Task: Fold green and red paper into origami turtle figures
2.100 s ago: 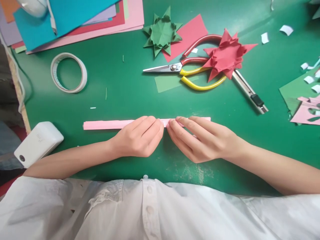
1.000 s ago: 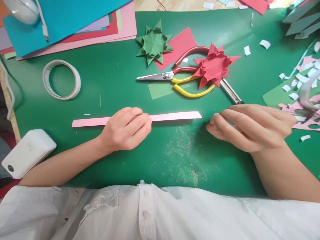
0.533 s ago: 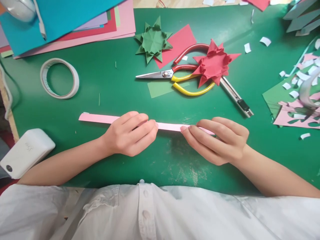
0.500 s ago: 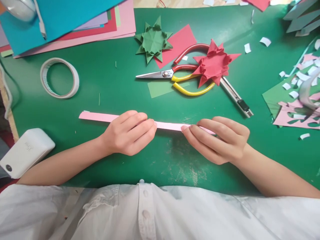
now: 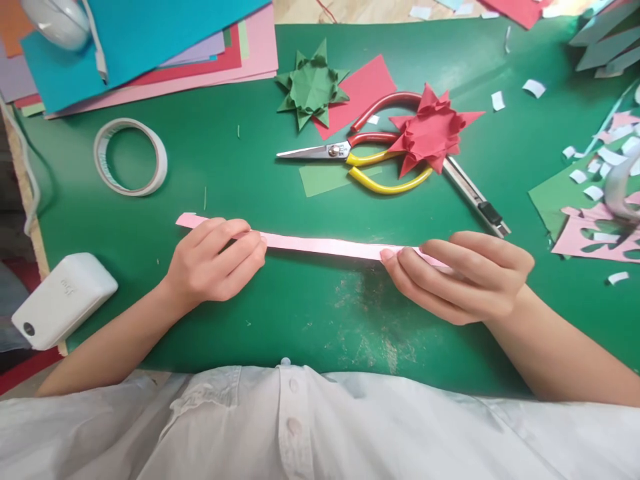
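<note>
A long, narrow folded strip of pink paper [image 5: 325, 246] stretches between my hands, just above the green table top. My left hand [image 5: 217, 260] pinches it toward its left end, and a short piece of the strip sticks out past the knuckles. Near the other end, my right hand [image 5: 465, 273] has it between thumb and fingers, which partly hide that end. Beyond the strip lie scissors [image 5: 340, 151] with red and yellow handles. A red folded-paper star [image 5: 433, 130] rests over the handles, and a green folded-paper star [image 5: 313, 85] is to its left.
A roll of tape [image 5: 161, 163] and a white power-bank-like block [image 5: 65, 300] are at left. Coloured sheets [image 5: 150, 40] lie under a white mouse [image 5: 63, 23]. A utility knife [image 5: 475, 197] points toward my right hand. Paper scraps and cut pink paper [image 5: 583, 233] cover the right side.
My left hand has slid left along the pink strip, so less of it sticks out there and more shows between my hands. My right hand has shifted slightly right.
</note>
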A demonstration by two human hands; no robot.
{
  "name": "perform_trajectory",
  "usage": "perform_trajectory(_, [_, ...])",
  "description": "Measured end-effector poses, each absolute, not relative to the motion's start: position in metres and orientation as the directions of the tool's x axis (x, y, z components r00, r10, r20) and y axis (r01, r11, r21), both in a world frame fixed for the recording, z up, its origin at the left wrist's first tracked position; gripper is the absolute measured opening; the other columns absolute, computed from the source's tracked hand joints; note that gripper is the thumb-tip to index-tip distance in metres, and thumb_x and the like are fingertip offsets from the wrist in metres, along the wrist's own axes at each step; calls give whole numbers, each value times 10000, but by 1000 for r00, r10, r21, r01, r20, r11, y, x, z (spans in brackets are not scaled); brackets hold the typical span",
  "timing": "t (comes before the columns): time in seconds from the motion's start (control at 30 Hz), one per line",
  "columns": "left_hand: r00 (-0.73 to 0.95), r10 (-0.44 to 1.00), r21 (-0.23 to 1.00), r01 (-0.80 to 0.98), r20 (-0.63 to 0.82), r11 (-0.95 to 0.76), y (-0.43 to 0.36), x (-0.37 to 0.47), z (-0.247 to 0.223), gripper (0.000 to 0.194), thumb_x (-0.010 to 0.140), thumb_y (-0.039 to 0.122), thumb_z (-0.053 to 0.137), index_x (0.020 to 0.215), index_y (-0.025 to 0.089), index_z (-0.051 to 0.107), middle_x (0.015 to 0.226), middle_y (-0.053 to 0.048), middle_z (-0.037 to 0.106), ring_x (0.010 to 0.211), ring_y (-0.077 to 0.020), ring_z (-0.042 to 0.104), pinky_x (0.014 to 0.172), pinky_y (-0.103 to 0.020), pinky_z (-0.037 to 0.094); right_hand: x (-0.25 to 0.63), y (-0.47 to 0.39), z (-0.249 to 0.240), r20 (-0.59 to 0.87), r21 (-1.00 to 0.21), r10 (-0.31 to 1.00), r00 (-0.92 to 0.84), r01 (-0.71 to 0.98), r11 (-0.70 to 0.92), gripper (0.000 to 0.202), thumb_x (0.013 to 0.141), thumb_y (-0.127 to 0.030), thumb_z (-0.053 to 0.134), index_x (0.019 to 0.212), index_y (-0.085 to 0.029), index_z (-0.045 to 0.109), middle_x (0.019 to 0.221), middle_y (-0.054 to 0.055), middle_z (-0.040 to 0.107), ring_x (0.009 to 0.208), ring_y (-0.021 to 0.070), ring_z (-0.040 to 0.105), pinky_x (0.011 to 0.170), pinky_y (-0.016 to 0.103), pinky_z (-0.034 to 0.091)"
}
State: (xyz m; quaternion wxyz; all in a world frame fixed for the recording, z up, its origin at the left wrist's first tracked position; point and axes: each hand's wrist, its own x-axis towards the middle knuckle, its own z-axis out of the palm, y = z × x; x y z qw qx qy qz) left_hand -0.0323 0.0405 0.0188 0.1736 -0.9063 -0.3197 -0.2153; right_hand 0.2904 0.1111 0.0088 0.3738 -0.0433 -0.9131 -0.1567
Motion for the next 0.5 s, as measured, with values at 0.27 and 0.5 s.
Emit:
perform_trajectory(0.27, [696, 541, -283, 701, 472, -655, 32, -76, 24, 101, 837, 165, 771, 895, 178, 690, 782, -42, 760, 745, -199, 697, 599, -346, 543, 291, 114, 8, 693, 239, -40, -719, 178, 955, 291, 710, -109, 829, 577, -214, 593, 581, -102, 597, 577, 45, 507, 528, 225, 404])
perform_trajectory(0.5, [639, 667, -310, 769, 383, -559, 20, -97, 29, 204, 794, 100, 793, 945, 177, 678, 815, -45, 774, 747, -219, 720, 590, -367, 524, 288, 112, 12, 655, 186, 14, -755, 180, 966, 304, 705, -90, 832, 543, -230, 616, 559, -86, 638, 543, 59, 535, 512, 205, 441])
